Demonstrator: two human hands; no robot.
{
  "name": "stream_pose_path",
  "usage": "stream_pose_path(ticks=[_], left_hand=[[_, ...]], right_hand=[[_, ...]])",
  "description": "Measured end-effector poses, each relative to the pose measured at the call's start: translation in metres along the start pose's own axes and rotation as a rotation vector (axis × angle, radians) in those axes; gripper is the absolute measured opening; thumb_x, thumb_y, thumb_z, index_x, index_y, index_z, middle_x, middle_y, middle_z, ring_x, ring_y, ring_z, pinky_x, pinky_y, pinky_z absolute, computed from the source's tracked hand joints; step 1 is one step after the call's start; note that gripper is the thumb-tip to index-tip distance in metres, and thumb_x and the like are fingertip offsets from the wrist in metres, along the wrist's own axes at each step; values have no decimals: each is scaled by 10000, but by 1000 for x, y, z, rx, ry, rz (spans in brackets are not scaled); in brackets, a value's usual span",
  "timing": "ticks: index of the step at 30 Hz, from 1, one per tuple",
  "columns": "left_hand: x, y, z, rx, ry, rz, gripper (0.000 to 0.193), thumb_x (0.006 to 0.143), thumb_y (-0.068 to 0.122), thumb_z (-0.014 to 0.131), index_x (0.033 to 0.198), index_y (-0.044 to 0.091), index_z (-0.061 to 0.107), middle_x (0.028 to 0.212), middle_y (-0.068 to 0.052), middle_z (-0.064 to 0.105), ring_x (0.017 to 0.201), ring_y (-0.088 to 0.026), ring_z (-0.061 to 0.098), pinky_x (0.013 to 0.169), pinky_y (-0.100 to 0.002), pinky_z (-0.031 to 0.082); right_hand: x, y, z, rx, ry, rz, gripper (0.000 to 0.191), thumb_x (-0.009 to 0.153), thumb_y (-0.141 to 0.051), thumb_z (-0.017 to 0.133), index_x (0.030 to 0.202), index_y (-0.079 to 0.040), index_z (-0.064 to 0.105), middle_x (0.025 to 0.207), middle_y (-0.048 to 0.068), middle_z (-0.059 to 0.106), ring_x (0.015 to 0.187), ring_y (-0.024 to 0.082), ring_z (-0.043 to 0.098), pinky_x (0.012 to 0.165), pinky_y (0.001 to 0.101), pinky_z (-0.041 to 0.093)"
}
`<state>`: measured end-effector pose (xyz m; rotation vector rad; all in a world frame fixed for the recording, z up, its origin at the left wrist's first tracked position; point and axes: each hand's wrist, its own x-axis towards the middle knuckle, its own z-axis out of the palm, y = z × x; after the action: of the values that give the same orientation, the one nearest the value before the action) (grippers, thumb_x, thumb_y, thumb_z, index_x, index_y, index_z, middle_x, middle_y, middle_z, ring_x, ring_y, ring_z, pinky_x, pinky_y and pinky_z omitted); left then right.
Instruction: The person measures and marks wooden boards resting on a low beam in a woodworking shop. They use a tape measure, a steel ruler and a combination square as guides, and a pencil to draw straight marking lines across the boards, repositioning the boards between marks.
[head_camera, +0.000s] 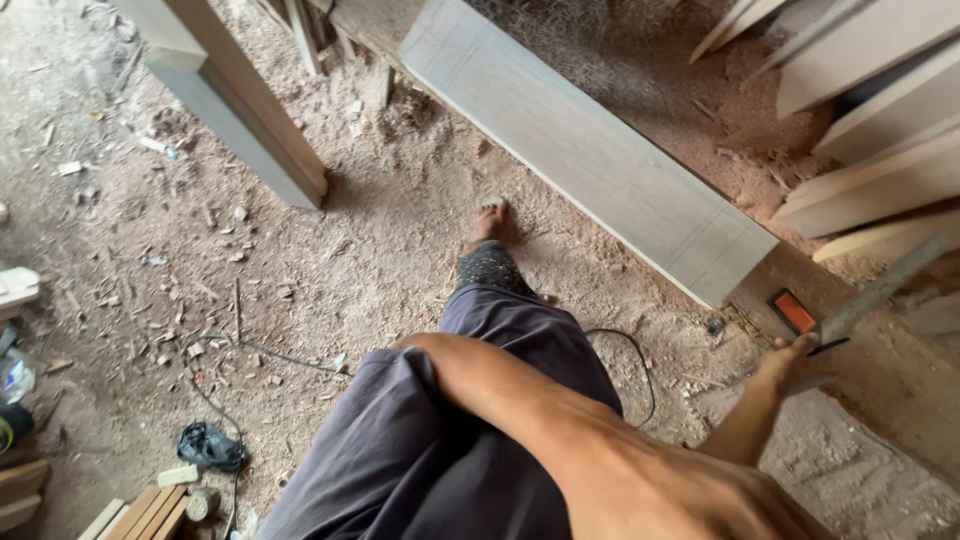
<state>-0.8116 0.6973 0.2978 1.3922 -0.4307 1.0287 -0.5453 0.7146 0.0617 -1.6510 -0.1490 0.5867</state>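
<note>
floor (330, 250): covered in sawdust and wood chips
long plank (590, 150): lay on the floor
black cable (640, 360): curled just below the plank's end
</note>
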Motion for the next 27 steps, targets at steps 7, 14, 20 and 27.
stream_pose_path(ticks=[7, 14, 20, 27], left_hand=[[-90, 18, -84, -42, 68, -619, 335, 1057, 102, 661, 1382, 36, 612, 1262, -125, 715, 1147, -216, 720, 1017, -336, 601], [-219, -35, -173, 147, 702, -1299, 363, 995, 184, 610, 1311, 7, 599, 1185, -159, 719, 1084, -240, 695, 949, -359, 582], [-246, -20, -242, -336, 1469, -1098, 572, 1050, 389, 421, 1441, -25, 481, 1392, -235, 604, 1248, -342, 599, 1106, -449, 472], [-249, -6, -273, -692, 1832, -851, 876, 992, 672, 217, 1557, 12, 330, 1579, -270, 386, 1456, -409, 388, 1191, -520, 309]], right_hand=[[-38, 10, 27, -313, -26, -415, 212, 1031, -142, 686, 1143, 37, 707, 961, 94, 749, 747, 165, 694, 676, 291, 589], [-41, -21, 94, -357, -334, -92, 563, 1052, -526, 632, 1220, 9, 686, 1177, 172, 679, 1017, 249, 642, 863, 402, 496], [-57, -44, 139, -890, -209, 41, 860, 949, -758, 449, 1412, -45, 577, 1402, 242, 568, 1284, 402, 531, 1041, 514, 431], [-128, 28, 81, -868, -184, 55, 879, 1007, -740, 356, 1401, 13, 582, 1372, 290, 593, 1248, 407, 558, 1033, 516, 436]])
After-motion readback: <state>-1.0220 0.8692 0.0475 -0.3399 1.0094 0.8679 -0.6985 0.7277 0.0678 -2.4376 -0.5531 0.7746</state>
